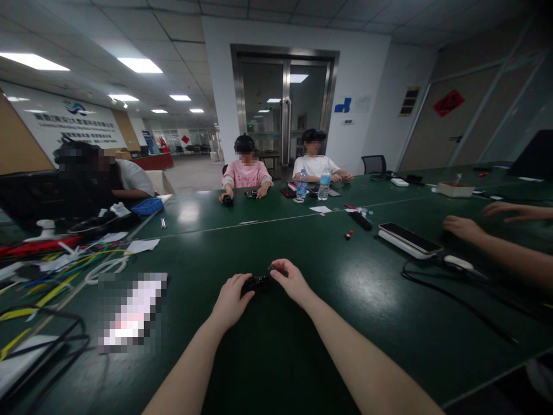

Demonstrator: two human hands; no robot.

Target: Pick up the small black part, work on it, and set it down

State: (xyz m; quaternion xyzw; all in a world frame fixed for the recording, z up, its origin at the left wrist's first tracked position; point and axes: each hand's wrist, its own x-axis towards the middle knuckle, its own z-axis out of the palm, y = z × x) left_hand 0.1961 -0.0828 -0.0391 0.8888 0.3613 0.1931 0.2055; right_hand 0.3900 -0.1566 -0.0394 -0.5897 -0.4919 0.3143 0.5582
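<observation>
Both my hands meet over a small black object (pixel 259 281) on the dark green table, near the middle of the view. Its kind is too dark and small to make out. My left hand (pixel 233 300) is closed around its left end, thumb at the near side and fingers over the far side. At the object's right end, my right hand (pixel 290 281) pinches a small dark piece (pixel 271 268) between thumb and fingertips. Whether that piece is joined to the black object cannot be seen.
A blurred-out phone-like slab (pixel 133 314) and tangled cables (pixel 56 276) lie left. A phone on a white box (pixel 408 241) and a black cable (pixel 458 294) lie right, by another person's hands (pixel 469 230). Two people sit opposite, near water bottles (pixel 324 184).
</observation>
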